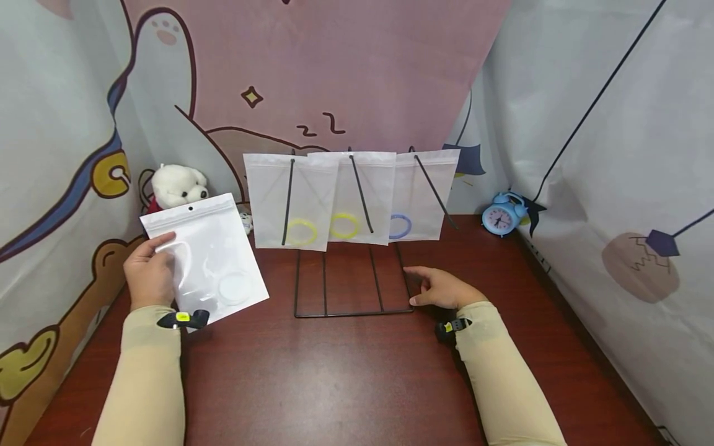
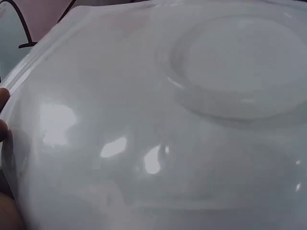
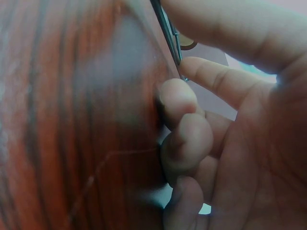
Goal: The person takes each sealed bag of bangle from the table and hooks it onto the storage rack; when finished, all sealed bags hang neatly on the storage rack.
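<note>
In the head view my left hand (image 1: 150, 272) holds a white zip pouch (image 1: 206, 248) by its left side, between thumb and fingers. The pouch has a hanging hole near its top and a pale round item (image 1: 233, 288) inside; the left wrist view shows this ring shape (image 2: 244, 67) up close. My right hand (image 1: 443, 290) rests low at the right side of a black wire rack (image 1: 351, 314), thumb and index fingertips spread along its base bar. In the right wrist view the other fingers (image 3: 187, 143) curl against the table. Three pouches (image 1: 284, 186) hang on the rack's prongs.
Yellow rings (image 1: 344, 214) show through two hanging pouches and a blue ring (image 1: 409, 227) through the third. A white plush bear (image 1: 178, 183) sits behind the held pouch. A blue alarm clock (image 1: 500, 214) stands at the back right of the brown table (image 1: 334, 384).
</note>
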A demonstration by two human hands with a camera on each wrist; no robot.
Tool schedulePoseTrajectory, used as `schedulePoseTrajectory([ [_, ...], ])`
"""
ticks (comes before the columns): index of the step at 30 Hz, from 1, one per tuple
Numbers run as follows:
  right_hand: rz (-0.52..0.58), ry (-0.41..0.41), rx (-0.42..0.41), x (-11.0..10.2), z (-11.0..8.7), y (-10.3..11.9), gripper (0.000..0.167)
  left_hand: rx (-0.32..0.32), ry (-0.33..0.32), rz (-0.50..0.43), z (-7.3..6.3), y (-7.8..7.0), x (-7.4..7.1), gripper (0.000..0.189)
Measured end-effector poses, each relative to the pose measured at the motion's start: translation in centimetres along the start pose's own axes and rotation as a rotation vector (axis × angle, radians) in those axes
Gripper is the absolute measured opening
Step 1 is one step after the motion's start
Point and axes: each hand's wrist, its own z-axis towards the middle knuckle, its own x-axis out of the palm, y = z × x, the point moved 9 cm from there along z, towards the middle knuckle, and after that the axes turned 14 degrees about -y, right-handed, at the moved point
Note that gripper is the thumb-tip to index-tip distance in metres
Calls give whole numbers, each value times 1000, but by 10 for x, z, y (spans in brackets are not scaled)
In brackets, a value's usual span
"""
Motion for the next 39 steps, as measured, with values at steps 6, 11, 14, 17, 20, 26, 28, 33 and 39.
schedulePoseTrajectory([
  [6, 10, 2, 7, 1, 1, -2, 82, -1, -7, -122, 1, -11, -1, 50],
  [11, 11, 0, 2, 1, 1, -1, 81, 21, 46, -206, -2, -19, 4, 50],
  [14, 9, -1, -2, 1, 1, -1, 82, 31, 99, -253, -8, -25, 11, 51],
  [17, 7, -2, -3, 1, 2, -2, 82, 38, 144, -277, -14, -31, 17, 51],
  [20, 10, -2, -1, 1, 2, -2, 82, 55, 184, -294, -20, -37, 21, 50],
  [26, 13, 0, 0, 2, 1, -2, 82, 62, 276, -270, -35, -48, 29, 48],
  [28, 13, 1, 2, 2, 1, -2, 82, 66, 319, -237, -42, -51, 33, 48],
  [33, 5, 0, 14, 2, 0, -2, 81, 107, 453, -176, -61, -61, 44, 47],
  [39, -10, -3, 3, 2, 1, -2, 81, 160, 618, -121, -82, -71, 54, 46],
])
